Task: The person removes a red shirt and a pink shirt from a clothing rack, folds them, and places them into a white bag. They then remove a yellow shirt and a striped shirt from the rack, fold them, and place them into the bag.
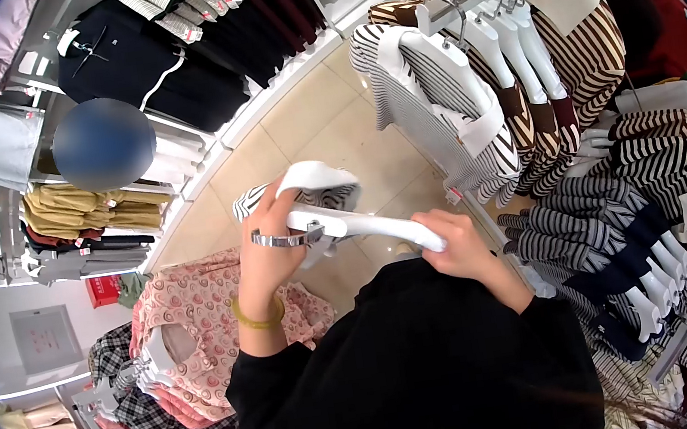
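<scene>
My left hand (273, 239), with a metal watch and a yellow bracelet at the wrist, is closed on a striped garment with a white collar (317, 179) near the middle of the view. A white hanger (384, 228) runs from beside that hand to the right, its left part at the garment. My right hand (456, 243) has its fingers wrapped round the hanger's right end. The garment hangs beyond my left hand, and much of it is hidden behind the hand and the hanger.
Striped shirts (442, 106) hang on a metal rail at the upper right, with more striped clothes (596, 224) below. Pink patterned clothes (203, 337) hang at the lower left. Wall shelves hold folded yellow clothes (78, 210). Tiled floor (310, 123) runs between the racks.
</scene>
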`<state>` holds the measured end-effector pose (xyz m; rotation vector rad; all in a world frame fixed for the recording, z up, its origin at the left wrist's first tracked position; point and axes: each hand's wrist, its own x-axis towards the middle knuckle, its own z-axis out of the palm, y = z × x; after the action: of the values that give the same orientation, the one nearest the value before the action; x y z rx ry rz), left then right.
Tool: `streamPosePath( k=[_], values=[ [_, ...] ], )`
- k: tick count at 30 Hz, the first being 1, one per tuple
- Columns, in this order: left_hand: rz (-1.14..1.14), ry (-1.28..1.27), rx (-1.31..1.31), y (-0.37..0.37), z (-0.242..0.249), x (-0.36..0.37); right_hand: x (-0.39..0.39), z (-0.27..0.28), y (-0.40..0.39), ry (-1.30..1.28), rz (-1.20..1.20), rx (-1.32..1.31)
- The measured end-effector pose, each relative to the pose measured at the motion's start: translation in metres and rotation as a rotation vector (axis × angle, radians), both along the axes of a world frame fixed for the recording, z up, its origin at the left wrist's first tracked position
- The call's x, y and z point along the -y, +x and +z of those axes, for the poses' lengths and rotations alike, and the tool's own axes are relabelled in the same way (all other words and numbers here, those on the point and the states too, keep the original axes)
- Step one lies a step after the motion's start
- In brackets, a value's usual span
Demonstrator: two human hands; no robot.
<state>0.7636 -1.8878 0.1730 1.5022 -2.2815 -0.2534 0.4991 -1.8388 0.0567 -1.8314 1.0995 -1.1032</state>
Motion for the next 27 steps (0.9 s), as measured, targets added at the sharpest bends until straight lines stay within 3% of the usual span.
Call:
streamPosePath(
  k=[3, 5, 7, 8, 9, 11, 13, 15, 17, 19, 21, 27],
  values=[
    [-0.111, -0.039, -0.21, -0.006, 0.02, -0.01, 0.003, 0.003, -0.004, 0.015, -0.009, 0.042],
    [-0.077, 0.082, -0.329, 0.003, 0.023, -0.022, 0.004, 0.009, -0.011, 0.044, 0.051, 0.085],
    [-0.239, 0.082, -0.905, 0.011, 0.017, -0.027, 0.006, 0.009, -0.016, 0.034, 0.07, 0.142],
    [-0.279, -0.106, -0.802, 0.011, 0.018, -0.022, 0.007, 0.009, -0.018, 0.022, 0.092, 0.199],
    [-0.281, -0.1, -0.802, 0.009, 0.025, -0.018, 0.008, 0.009, -0.02, 0.026, 0.087, 0.201],
    [-0.152, -0.439, 0.318, -0.005, 0.055, -0.006, 0.01, 0.01, -0.025, 0.039, 0.149, 0.234],
    [-0.146, -0.435, 0.291, 0.006, 0.035, 0.001, 0.013, 0.01, -0.029, 0.051, 0.164, 0.234],
    [-0.086, -0.338, 0.32, 0.017, 0.021, -0.001, 0.018, 0.01, -0.038, 0.179, 0.362, 0.341],
    [-0.078, -0.381, 0.325, 0.015, 0.017, -0.002, 0.027, -0.019, -0.048, 0.375, 0.531, 0.741],
    [-0.103, -0.439, 0.129, 0.02, 0.009, 0.0, 0.039, -0.042, -0.046, 0.392, 0.556, 1.063],
    [-0.036, -0.414, 0.172, 0.018, 0.016, -0.006, 0.044, -0.061, -0.035, 0.309, 0.262, 0.788],
    [0.066, -0.382, -0.02, 0.002, 0.026, -0.011, 0.035, -0.012, 0.036, -0.011, 0.152, 0.514]
  ],
)
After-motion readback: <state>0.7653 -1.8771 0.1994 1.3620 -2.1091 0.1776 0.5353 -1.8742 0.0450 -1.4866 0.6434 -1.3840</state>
